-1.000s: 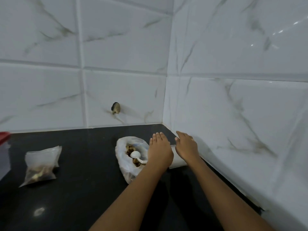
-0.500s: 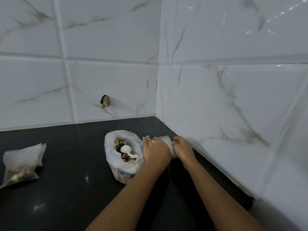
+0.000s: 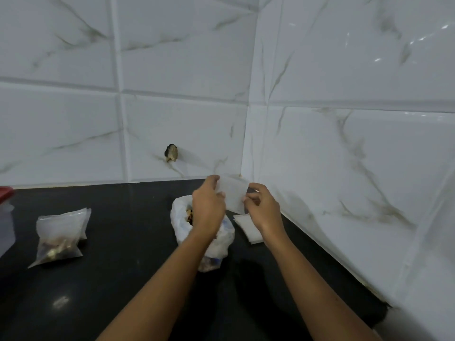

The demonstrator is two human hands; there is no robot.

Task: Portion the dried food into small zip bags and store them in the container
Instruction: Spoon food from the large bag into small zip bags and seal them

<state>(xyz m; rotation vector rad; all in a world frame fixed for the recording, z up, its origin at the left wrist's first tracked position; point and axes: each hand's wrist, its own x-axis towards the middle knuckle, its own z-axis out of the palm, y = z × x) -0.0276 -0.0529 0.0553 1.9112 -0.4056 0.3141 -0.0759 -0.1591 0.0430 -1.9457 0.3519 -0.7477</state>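
An empty small zip bag [image 3: 232, 194] is held up above the black counter [image 3: 128, 271] between my left hand [image 3: 208, 205] and my right hand [image 3: 262, 209], each pinching one side. Under my left hand lies an open white plastic bag of dried food [image 3: 216, 244]; its opening is mostly hidden by my hand. A stack of empty zip bags [image 3: 248, 228] lies flat on the counter below my right hand. Filled zip bags [image 3: 60, 236] with brown food sit at the left. The container with a red lid [image 3: 5, 217] shows at the left edge.
White marble-look tiled walls [image 3: 344, 168] meet in a corner just behind my hands and run along the counter's right side. A small dark hole [image 3: 171, 153] marks the back wall. The counter's right end stops at the wall [image 3: 384, 313].
Both hands rose from the stack of bags on the counter, lifting one empty zip bag between them. The spoon in the food bag is now hidden behind my left hand.
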